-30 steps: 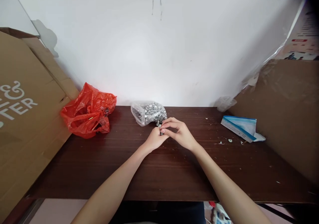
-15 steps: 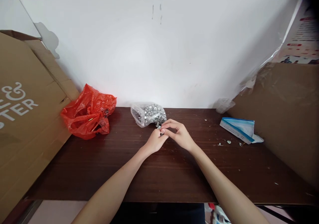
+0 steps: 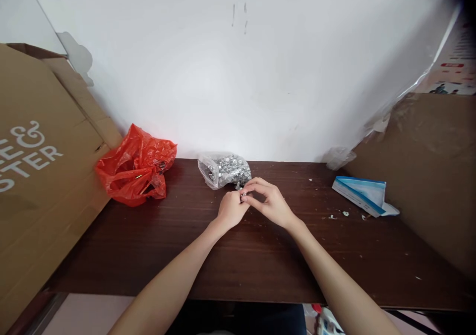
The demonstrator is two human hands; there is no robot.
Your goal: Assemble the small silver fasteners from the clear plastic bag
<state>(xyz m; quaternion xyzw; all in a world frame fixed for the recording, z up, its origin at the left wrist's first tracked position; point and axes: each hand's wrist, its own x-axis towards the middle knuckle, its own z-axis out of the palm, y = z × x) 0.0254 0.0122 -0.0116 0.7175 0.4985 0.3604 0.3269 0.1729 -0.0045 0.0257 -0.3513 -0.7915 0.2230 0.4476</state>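
Observation:
My two hands meet over the middle of the dark brown table [image 3: 238, 260]. My left hand [image 3: 232, 210] is closed, with a small shiny metal piece [image 3: 243, 196] showing at its thumb side. Thumb and fingertips of my right hand [image 3: 270, 203] pinch at that same piece. Its exact kind is too small to make out, and my left fingers are mostly hidden behind the hand. Just beyond them lies a clear plastic bag [image 3: 211, 171], open toward the left, full of small silvery metal parts [image 3: 232, 167].
A crumpled red plastic bag [image 3: 137, 164] lies at the left beside a large cardboard box [image 3: 48, 186]. At the right are a blue-and-white packet [image 3: 359, 196], white scraps [image 3: 345, 214], a crumpled clear plastic piece [image 3: 339, 157] and another cardboard panel [image 3: 427, 176]. A white wall [image 3: 238, 87] closes the back.
The camera view has shifted slightly. My right thumb and fingertips have moved a little apart from my left hand's thumb side, and the metal piece shows between them.

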